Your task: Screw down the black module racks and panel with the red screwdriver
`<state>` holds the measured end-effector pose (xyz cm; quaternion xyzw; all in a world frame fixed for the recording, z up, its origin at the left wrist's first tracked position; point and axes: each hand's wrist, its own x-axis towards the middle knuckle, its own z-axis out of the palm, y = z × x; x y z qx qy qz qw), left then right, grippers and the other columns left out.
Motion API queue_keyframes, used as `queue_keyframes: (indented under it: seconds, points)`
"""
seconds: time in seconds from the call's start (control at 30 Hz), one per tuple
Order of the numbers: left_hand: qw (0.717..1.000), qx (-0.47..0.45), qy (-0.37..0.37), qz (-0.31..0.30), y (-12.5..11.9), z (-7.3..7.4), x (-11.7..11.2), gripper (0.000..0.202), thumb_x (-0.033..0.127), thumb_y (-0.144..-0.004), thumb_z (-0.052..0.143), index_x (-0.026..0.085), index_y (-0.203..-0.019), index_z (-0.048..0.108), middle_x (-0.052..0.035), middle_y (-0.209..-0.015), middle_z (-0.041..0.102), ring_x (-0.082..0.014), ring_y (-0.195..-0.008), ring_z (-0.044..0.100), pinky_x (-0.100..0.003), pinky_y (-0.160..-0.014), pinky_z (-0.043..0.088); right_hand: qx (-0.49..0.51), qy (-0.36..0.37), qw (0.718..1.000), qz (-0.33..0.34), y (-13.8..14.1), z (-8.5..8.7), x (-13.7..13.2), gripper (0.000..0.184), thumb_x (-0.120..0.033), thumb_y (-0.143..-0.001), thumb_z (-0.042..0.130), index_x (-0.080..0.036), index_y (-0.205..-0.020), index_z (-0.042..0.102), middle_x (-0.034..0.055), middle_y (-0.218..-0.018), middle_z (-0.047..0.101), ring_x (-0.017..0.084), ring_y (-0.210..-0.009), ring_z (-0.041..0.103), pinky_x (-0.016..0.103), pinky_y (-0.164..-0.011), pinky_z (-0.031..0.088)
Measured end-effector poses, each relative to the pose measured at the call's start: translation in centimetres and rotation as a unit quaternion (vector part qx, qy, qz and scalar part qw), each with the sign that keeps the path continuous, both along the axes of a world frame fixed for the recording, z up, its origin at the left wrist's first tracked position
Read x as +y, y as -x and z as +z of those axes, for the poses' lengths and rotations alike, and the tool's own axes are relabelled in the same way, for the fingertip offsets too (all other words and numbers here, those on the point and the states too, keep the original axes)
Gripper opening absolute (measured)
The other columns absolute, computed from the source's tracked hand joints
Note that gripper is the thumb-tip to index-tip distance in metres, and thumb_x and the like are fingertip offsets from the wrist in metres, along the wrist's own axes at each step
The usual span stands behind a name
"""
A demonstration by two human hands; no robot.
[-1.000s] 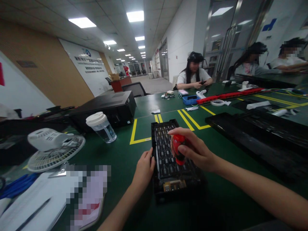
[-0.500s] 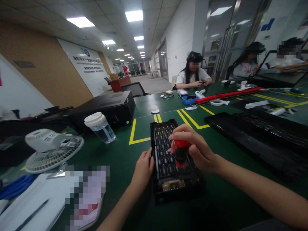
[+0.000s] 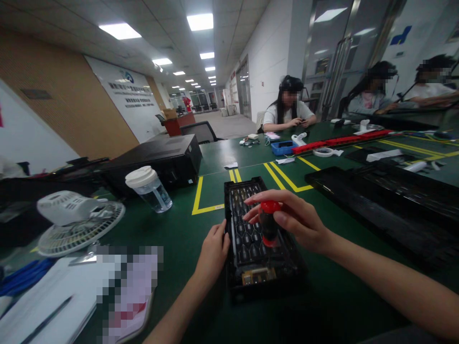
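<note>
A green worktop point(image 3: 179, 267) marked with yellow tape stretches before the worker, with a person point(image 3: 283, 119) in a dark headset seated at its far side. A large black case point(image 3: 165, 157) lies at left and a shallow black casing point(image 3: 340, 200) at right. A white fan point(image 3: 68, 210) lies near the left edge of the view. A long black unit point(image 3: 247, 239) with rows of honeycomb cells sits on the worktop directly in front of the worker. The right hand point(image 3: 301, 222) is over the unit, the left hand point(image 3: 215, 246) at its left edge; whether the left grip is clamped there cannot be told. A lidded clear cup point(image 3: 154, 191) stands beside the black case. The right grip is loosely closed around a red-and-black tool handle point(image 3: 268, 224), upright above the unit's near half
</note>
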<state>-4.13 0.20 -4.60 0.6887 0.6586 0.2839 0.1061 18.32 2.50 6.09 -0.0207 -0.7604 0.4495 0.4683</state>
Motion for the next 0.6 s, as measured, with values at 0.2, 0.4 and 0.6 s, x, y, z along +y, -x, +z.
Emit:
queue_keyframes:
  seconds: [0.2,0.4,0.6]
  points:
    - [1.0,0.004,0.011,0.003,-0.05,0.11,-0.1,0.041,0.019,-0.091,0.038,0.009,-0.129,0.05,-0.0127,-0.118,0.057,-0.021,-0.106,0.057,-0.033,-0.095,0.045,0.025,0.028,0.998,0.045,0.32,-0.3,0.03,0.033,-0.013,-0.088,0.054,-0.022,-0.119,0.045,0.0111,-0.122,0.055,0.023,-0.104,0.064,0.046,-0.083,0.055]
    - [1.0,0.004,0.0,0.001,-0.07,0.1,-0.15,0.041,0.019,-0.09,0.038,0.009,-0.128,0.049,-0.0125,-0.116,0.058,-0.0211,-0.105,0.059,-0.034,-0.094,0.045,0.048,0.024,0.996,0.07,0.71,-0.02,-0.1,0.036,-0.004,-0.085,0.055,-0.022,-0.114,0.042,0.009,-0.112,0.06,0.018,-0.091,0.067,0.036,-0.07,0.058]
    - [1.0,-0.005,0.004,0.002,-0.18,0.28,-0.24,0.042,0.019,-0.09,0.038,0.008,-0.13,0.048,-0.013,-0.119,0.057,-0.0206,-0.106,0.058,-0.032,-0.096,0.044,0.052,0.021,0.998,0.037,0.52,-0.09,0.21,0.043,0.0,-0.078,0.063,-0.022,-0.108,0.042,0.0034,-0.093,0.062,0.011,-0.071,0.065,0.024,-0.058,0.055]
